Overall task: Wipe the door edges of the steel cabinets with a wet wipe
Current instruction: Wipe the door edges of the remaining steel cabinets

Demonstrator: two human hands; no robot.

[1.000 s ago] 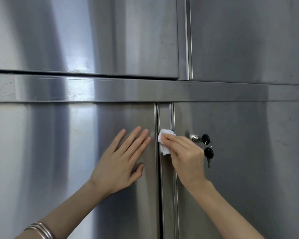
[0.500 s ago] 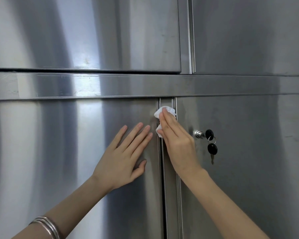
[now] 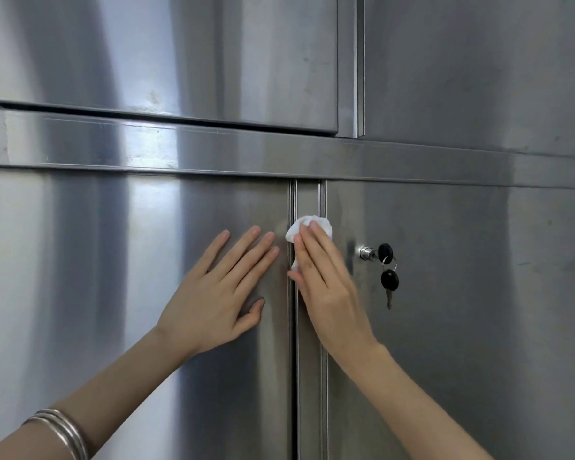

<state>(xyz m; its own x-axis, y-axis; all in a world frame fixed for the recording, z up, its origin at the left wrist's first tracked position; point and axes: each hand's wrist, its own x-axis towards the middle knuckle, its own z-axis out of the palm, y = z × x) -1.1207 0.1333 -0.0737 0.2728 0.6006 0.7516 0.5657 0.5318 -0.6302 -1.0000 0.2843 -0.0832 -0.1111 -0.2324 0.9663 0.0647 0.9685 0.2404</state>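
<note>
At frame centre the right hand (image 3: 326,290) presses the wet wipe (image 3: 311,226) onto the door edge (image 3: 307,197), fingers straight, close together; the left hand (image 3: 218,297) lies flat on the left door (image 3: 113,277), fingers spread.

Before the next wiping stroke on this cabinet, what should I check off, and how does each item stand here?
1. Wipe pressed on the strip between the doors, under the right hand: ok.
2. Left hand flat on the left door, apart from the wipe: ok.
3. Keys hanging from the lock, clear of the right hand: ok.
4. Strip above the wipe unobstructed up to the crossbar: ok.
5. Wipe wet enough: cannot tell.
</note>
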